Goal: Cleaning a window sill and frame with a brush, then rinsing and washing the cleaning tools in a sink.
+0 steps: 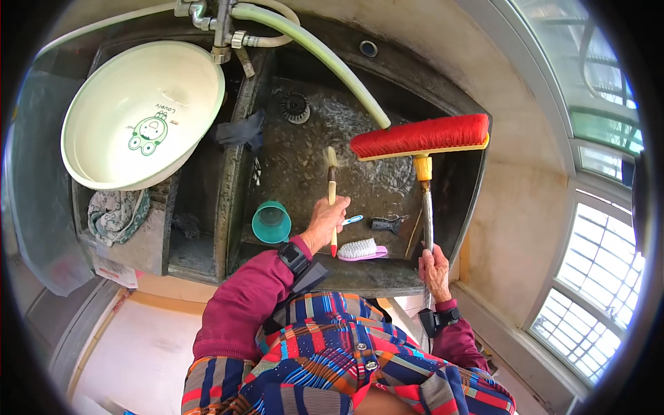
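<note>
My left hand (327, 218) grips a paintbrush (332, 192) with pale bristles, held over a dark stone sink (290, 171). The metal pole of a broom with red bristles (420, 136) is in my right hand (434, 270); its head is raised over the sink's right side. Water flows from a pale green hose (332, 57) whose end lies close to the broom head. Below my left hand lies a pink scrubbing brush with white bristles (360, 249), and a blue and white handle (353, 220) shows beside that hand. Left of it stands a teal plastic cup (271, 222).
A large cream basin (104, 119) rests at the left, above a patterned cloth (114, 220). A grey cloth (243, 130) hangs over the sink's divider (234, 181). A drain strainer (295, 107) and a dark object (386, 224) are in the sink. A metal faucet (222, 31) is at the back.
</note>
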